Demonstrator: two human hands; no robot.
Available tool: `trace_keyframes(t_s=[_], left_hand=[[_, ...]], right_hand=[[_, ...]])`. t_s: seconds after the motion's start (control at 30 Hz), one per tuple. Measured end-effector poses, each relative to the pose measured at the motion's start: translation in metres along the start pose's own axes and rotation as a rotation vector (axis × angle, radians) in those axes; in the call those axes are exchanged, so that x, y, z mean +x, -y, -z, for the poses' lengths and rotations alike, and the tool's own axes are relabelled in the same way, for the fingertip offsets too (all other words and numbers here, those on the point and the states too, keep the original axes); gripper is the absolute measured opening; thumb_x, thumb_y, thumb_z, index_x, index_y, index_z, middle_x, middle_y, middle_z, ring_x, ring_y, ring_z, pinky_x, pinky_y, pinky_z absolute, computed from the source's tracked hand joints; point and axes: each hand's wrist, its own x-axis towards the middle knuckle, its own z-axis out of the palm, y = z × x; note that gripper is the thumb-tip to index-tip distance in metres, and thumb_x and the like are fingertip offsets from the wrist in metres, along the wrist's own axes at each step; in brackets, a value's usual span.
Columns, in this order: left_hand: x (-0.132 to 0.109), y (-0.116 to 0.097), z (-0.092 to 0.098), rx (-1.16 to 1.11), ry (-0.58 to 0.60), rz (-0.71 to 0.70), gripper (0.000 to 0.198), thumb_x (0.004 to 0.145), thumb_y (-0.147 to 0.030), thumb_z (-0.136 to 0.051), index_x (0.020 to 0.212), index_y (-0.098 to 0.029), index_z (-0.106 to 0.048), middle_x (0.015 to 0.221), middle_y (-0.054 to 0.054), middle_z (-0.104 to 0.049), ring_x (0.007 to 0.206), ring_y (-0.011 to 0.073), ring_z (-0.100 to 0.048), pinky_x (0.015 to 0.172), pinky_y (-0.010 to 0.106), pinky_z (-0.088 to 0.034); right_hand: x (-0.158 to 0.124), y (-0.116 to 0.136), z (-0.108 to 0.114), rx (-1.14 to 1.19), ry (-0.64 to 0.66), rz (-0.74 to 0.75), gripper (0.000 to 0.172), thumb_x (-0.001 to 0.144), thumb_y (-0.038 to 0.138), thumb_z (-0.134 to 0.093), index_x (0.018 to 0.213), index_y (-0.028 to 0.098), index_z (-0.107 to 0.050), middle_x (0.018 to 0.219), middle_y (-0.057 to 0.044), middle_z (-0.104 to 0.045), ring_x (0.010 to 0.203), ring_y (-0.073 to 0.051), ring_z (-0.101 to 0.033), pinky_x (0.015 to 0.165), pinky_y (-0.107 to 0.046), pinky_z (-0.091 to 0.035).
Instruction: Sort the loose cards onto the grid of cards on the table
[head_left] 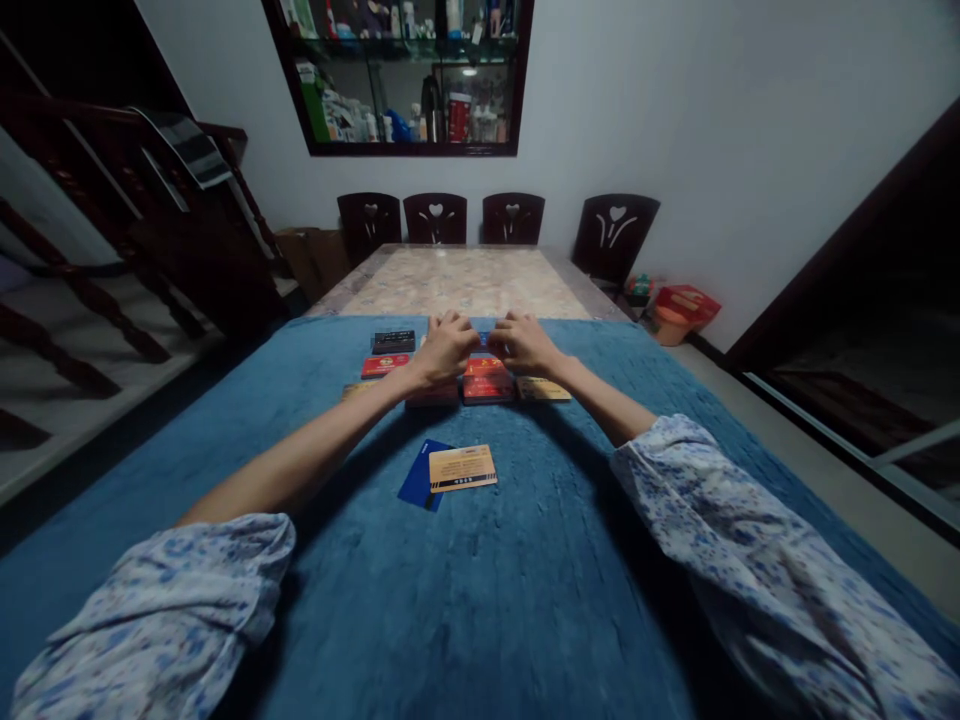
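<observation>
Head view: the left hand (448, 345) and right hand (523, 343) rest side by side, fingers curled and almost touching, over a row of cards on the blue cloth (525, 560) covering the table (465, 280). I cannot tell whether either hand pinches a card. Red cards (487, 382) lie just under the hands, and a black card (393, 342) lies to the left. Nearer the person, an orange card (463, 467) overlaps a blue card (417, 478).

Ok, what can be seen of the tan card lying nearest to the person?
The tan card is a thin rectangle, plastic by its look, with dark print too small to read. It lies flat, slightly askew, on the blue cloth, its left end overlapping a dark blue card. Nothing else touches it.
</observation>
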Motion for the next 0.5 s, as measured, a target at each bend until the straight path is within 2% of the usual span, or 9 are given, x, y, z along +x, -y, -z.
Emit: trace_keyframes(t_s=[0.27, 0.5], left_hand=[[-0.041, -0.022, 0.009, -0.014, -0.005, -0.042, 0.023, 0.092, -0.019, -0.049, 0.095, -0.018, -0.072, 0.101, 0.012, -0.067, 0.105, 0.0286, -0.049, 0.090, 0.045, -0.031], [-0.079, -0.035, 0.015, -0.049, -0.009, -0.036, 0.024, 0.091, -0.015, -0.048, 0.094, -0.019, -0.071, 0.100, 0.011, -0.070, 0.105, 0.0272, -0.051, 0.088, 0.044, -0.031]], right_hand=[[-0.032, 0.026, -0.002, 0.026, 0.002, 0.074, 0.020, 0.091, 0.022, -0.052, 0.093, 0.018, -0.072, 0.098, -0.012, -0.070, 0.097, -0.027, -0.045, 0.075, -0.035, -0.024], [-0.055, 0.049, -0.003, 0.037, 0.002, 0.118, 0.017, 0.090, 0.022, -0.054, 0.094, 0.020, -0.071, 0.100, -0.010, -0.069, 0.098, -0.027, -0.046, 0.075, -0.035, -0.024]])
